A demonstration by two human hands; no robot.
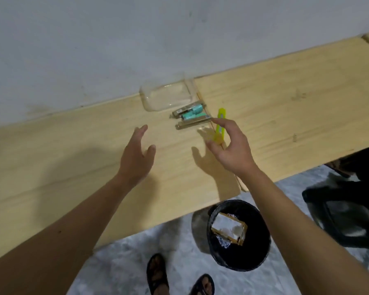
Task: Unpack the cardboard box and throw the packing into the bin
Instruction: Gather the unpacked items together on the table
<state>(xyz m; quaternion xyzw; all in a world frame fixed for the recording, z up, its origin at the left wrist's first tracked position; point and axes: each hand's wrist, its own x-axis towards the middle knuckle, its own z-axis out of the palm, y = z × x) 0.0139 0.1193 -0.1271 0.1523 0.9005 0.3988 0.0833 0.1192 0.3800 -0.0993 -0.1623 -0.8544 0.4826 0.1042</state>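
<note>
Box (229,231) already in the bin (239,235) at 5 o'clock, both hands, left (136,154) and right (230,145), hover with fingers released over the table (285,116), unpacking seemingly done

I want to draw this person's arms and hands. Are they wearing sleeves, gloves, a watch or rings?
No. The left hand and right hand are bare: no gloves, and no watch or rings that I can see. Both forearms are bare too, with no sleeves in view. The only clothing showing is dark open-toed sandals on the feet.
</note>
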